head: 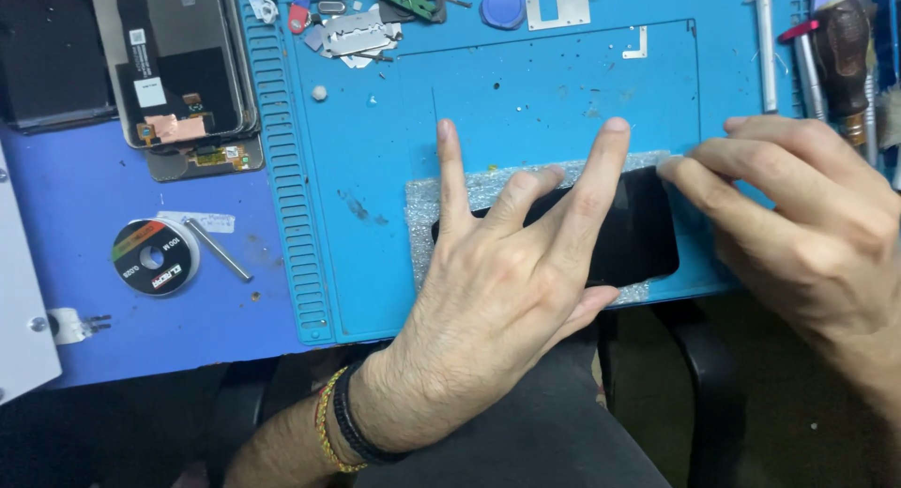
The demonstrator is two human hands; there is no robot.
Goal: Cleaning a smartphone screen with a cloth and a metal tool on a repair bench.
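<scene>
So the phone is lying flat, black side up, on a bit of silvery foam sheet, which sits on the blue work mat near the front edge. The left hand is spread out flat on top of it, palm pressing down, fingers splayed and not wrapped around anything, so it's more pinning than gripping. The right hand comes in from the right, fingertips bunched together right at the phone's upper right corner; looks like a pinch on something thin there, but I can't really tell what's between the fingers. Off to the left on the purple table there's a small spool of wire and a stack of phone screens. Screwdrivers sit along the mat's right edge.
</scene>
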